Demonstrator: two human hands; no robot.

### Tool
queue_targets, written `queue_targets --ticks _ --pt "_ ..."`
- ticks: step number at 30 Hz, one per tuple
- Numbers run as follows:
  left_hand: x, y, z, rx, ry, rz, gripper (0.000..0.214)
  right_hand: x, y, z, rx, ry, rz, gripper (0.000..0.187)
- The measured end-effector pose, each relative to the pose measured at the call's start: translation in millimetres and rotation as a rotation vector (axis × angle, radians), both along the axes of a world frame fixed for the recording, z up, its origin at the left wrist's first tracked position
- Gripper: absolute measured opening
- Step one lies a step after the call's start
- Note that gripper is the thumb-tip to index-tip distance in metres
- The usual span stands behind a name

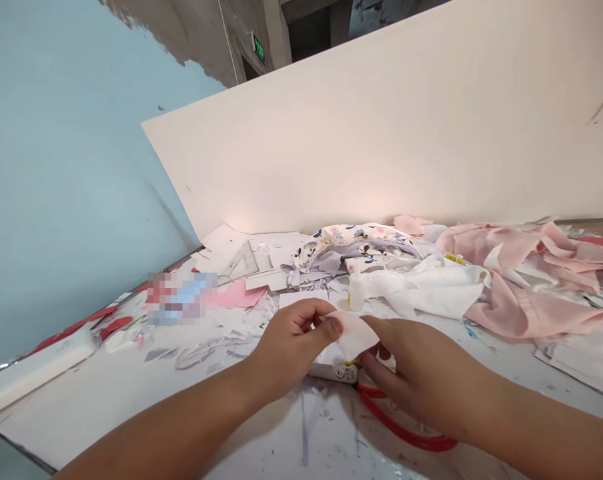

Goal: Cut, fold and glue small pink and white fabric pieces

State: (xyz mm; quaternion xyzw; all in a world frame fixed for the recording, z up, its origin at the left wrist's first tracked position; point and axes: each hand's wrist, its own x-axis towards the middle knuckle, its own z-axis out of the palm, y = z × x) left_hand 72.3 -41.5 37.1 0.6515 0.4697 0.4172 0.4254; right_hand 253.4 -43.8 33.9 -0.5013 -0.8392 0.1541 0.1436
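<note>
Left hand (285, 345) pinches white piece (355, 335) near red-handled scissors (396, 430).

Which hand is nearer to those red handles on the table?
Right. The right hand is just above the red handles, partly hiding them; the left hand is farther off, to their left.

The left hand (286, 350) and right hand (421, 363) are bare, as are both forearms (181, 423) up to the edge of view

Tbl (121, 390) front-L free; obst: scissors (406, 436) ctr, cloth (421, 288) rear-R.
</note>
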Motion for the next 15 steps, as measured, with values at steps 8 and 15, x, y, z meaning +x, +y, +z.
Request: queue_targets --ticks 8,15 --pt "3 3 -17.4 0.015 -0.001 0.105 0.021 -1 7 -7.6 -0.556 0.782 0.084 0.019" --pt "-1 7 -8.9 -0.003 0.199 -0.003 0.017 -3 16 -27.6 -0.408 0.708 0.000 0.019"
